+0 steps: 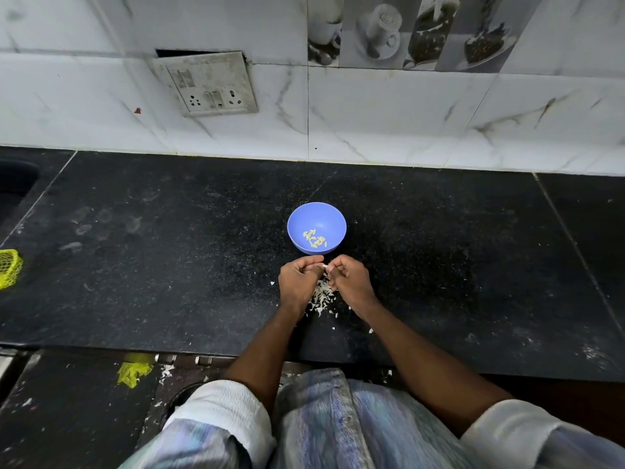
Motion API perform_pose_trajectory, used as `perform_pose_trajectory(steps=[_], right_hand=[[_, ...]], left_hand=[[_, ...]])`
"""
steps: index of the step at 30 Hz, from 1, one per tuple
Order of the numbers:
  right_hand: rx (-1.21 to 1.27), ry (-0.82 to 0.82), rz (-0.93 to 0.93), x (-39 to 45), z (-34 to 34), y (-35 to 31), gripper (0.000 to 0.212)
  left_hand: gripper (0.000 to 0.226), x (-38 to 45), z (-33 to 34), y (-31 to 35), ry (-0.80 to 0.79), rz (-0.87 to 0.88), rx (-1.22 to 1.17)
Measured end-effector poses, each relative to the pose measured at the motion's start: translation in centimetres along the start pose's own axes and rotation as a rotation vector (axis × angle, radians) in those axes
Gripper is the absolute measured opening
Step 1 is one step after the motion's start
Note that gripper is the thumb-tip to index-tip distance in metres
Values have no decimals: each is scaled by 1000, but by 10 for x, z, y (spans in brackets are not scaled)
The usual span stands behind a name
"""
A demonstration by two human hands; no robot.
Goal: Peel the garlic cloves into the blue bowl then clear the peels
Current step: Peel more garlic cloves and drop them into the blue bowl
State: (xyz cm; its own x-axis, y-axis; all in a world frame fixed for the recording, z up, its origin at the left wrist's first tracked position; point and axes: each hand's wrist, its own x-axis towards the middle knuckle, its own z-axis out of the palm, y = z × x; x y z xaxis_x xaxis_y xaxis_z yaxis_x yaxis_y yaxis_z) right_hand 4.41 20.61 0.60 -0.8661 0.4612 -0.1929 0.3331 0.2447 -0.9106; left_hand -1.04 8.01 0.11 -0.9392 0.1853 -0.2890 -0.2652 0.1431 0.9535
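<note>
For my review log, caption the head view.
Both hands, left hand and right hand, peel a garlic clove beside the blue bowl, above scattered peels.

Only the blue bowl (316,228) and peels (321,296) obstruct the counter (169,265).

Both hands, left hand (299,282) and right hand (350,282), pinch a garlic clove (324,266) just beside the blue bowl (333,220), above peels (321,296) on the counter (169,265)

Cloves (315,240) in bowl (333,216) behind peels (321,296)
</note>
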Motion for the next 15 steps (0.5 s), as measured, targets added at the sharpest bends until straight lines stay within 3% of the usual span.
perform_pose_trajectory(steps=[7,15], right_hand=[[-124,52,0,6,1,7,18],[-133,89,-9,3,1,2,16]], left_hand=[[8,0,1,4,18,-43,-151],[20,2,-1,0,52,-80,-96]])
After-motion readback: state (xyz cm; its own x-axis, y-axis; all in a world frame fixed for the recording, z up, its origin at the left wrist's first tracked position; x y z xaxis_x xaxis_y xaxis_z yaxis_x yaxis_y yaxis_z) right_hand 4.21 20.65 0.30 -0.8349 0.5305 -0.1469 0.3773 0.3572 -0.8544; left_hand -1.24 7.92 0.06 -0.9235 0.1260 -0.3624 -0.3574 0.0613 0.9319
